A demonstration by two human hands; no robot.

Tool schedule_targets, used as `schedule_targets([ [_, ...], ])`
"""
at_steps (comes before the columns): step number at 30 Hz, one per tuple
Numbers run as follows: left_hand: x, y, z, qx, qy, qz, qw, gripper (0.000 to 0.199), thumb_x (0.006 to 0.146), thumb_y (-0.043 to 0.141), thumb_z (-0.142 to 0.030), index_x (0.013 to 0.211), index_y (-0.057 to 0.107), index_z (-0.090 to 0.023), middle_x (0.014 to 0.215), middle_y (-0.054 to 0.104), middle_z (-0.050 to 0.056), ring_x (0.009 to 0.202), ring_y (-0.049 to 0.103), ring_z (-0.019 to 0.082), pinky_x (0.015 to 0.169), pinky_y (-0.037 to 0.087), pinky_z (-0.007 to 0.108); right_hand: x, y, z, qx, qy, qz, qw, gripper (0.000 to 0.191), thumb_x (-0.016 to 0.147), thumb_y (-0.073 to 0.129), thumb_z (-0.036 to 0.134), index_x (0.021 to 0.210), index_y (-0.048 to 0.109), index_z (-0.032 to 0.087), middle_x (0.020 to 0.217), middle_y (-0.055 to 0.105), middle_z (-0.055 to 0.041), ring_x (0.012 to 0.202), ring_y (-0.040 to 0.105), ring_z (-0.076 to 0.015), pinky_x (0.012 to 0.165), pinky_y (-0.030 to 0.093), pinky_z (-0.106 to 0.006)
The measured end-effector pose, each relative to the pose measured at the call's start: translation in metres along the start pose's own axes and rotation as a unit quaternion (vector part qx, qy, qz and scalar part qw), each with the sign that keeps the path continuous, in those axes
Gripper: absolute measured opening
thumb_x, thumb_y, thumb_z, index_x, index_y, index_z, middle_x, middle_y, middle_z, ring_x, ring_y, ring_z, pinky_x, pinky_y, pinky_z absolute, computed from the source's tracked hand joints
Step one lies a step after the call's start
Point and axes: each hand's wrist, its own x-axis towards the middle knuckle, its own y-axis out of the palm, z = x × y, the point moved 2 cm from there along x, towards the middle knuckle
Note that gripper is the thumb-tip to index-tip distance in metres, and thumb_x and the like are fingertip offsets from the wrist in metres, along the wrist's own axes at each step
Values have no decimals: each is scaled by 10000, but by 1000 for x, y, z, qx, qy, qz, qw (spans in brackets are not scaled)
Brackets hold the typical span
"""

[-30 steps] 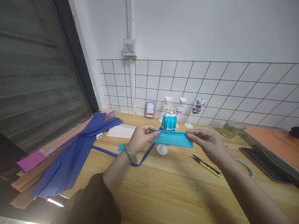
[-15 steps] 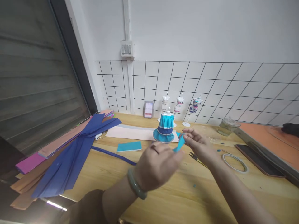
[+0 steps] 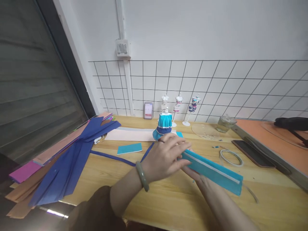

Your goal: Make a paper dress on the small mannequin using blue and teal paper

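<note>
A long turquoise paper strip (image 3: 216, 173) with a narrow white line of tape along it slants down to the right above the table. My left hand (image 3: 163, 157), with a bracelet at the wrist, has thumb and fingers closed around the strip's left end. From below, my right hand (image 3: 192, 173) grips the same end; its fingertips are mostly hidden. Just behind my hands stands a small dress form (image 3: 165, 122) in a turquoise and dark blue tiered paper dress. A short turquoise paper piece (image 3: 130, 148) lies to the left.
Three small dress forms (image 3: 193, 104) stand at the back beside a phone (image 3: 148, 110). Blue paper strips (image 3: 72, 160) are heaped on the left. To the right are a tape roll (image 3: 231, 158), a dark phone (image 3: 252, 154) and a glass jar (image 3: 226, 124).
The turquoise strip, formerly a small bit between my hands, now extends to the lower right with its tape line showing. My hands have come together, the left over the right. The view shifted slightly right.
</note>
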Motion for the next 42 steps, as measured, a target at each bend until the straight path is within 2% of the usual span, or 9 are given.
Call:
schedule_targets([
  [3,6,2,14,-41,-53,106,992,331,865,498,-403,1103,603,-198,1239,546,104,1195,433,245,955,418,403,-6,8,-5,15,24,2,1000,229,644,707,448,818,628,322,742,608,24,829,585,-207,689,498,-324],
  [7,8,8,18,-113,-69,145,981,231,850,531,-340,991,656,-205,1191,575,88,1174,451,237,959,402,397,-12,16,-5,14,38,-13,999,295,592,719,504,803,634,316,828,648,33,905,586,-214,727,499,-339],
  [12,7,5,19,-178,-144,114,967,134,823,539,-245,841,659,-187,1112,610,72,1097,514,206,955,393,381,-21,-1,9,-16,76,-28,997,166,723,681,374,858,679,277,943,685,-24,952,588,-227,792,486,-368],
  [16,3,5,27,-224,-249,111,936,142,792,538,-270,733,623,-173,981,643,45,932,578,185,823,444,318,-33,-32,34,-61,75,-122,988,322,761,608,500,972,686,270,948,699,-50,914,620,-234,800,488,-380],
  [18,0,9,31,-226,-285,123,923,161,775,542,-295,702,610,-169,895,648,35,858,582,179,767,446,295,-40,-37,47,-78,55,-137,986,411,781,542,571,998,685,252,985,693,-77,927,617,-257,781,495,-398],
  [21,-3,15,35,-223,-313,139,913,185,761,538,-317,662,582,-167,771,625,21,771,570,167,707,439,272,-48,-33,59,-160,12,-157,974,431,752,600,557,1049,665,250,1041,678,-77,932,605,-252,766,493,-375],
  [26,-3,18,34,-231,-310,149,910,192,744,546,-325,650,588,-163,728,613,20,736,552,156,669,424,250,-52,-20,61,-314,-20,-242,918,436,653,750,452,1010,663,218,937,698,-69,885,606,-228,748,488,-323],
  [32,-10,16,41,-281,-340,167,882,258,758,560,-378,650,591,-146,641,546,8,626,496,125,582,384,237,-49,-27,57,-351,-36,-276,894,405,633,747,491,911,701,200,871,711,-80,841,632,-241,693,513,-330],
  [42,-23,16,52,-382,-388,92,833,327,749,594,-443,731,634,-118,682,524,22,656,465,120,600,364,237,-44,-23,59,-373,-45,-267,888,480,545,783,525,895,727,202,748,698,-57,691,641,-222,577,536,-323],
])
